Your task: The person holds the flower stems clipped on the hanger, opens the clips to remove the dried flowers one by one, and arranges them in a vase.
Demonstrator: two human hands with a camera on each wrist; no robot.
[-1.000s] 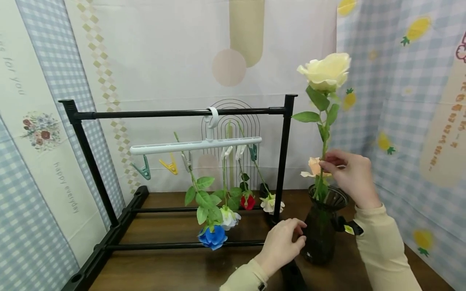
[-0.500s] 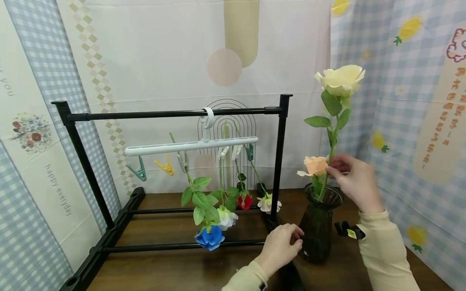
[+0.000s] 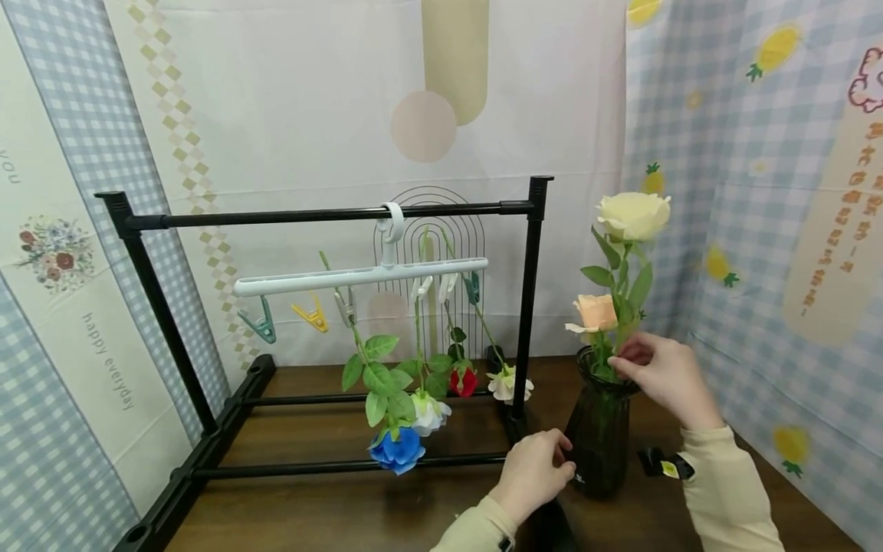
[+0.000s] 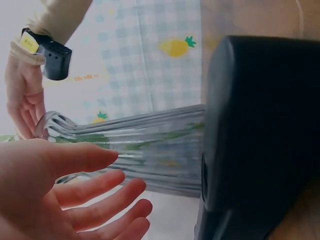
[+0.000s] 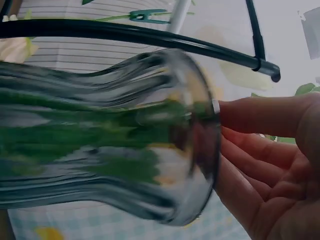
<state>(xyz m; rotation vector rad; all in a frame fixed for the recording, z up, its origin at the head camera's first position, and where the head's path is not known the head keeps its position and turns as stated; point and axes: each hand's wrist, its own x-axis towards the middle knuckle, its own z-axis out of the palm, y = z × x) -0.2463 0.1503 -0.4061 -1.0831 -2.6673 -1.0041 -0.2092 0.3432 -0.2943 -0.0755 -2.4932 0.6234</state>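
A cream-yellow rose (image 3: 633, 216) stands upright in the dark ribbed glass vase (image 3: 599, 445), beside a shorter peach rose (image 3: 595, 313). At the vase's mouth my right hand (image 3: 665, 376) pinches the cream rose's leafy stem low down. In the right wrist view the fingers (image 5: 260, 117) sit at the flared rim, and the glass blurs the fingertips. My left hand (image 3: 531, 471) is beside the lower left of the vase, fingers loosely bent and holding nothing. The left wrist view shows its fingers (image 4: 105, 200) spread in front of the glass; contact is unclear.
Left of the vase stands a black rack (image 3: 331, 218) with a pale hanger (image 3: 366, 276) on its bar. Clips hold upside-down flowers, including a blue one (image 3: 398, 450) and a red one (image 3: 464, 381). A yellow clip (image 3: 311, 314) and a green clip (image 3: 260, 322) hang without flowers.
The cream rose has sunk deeper into the vase, its bloom now much lower. My right hand has come down with it to the rim. My left hand has stayed almost still.
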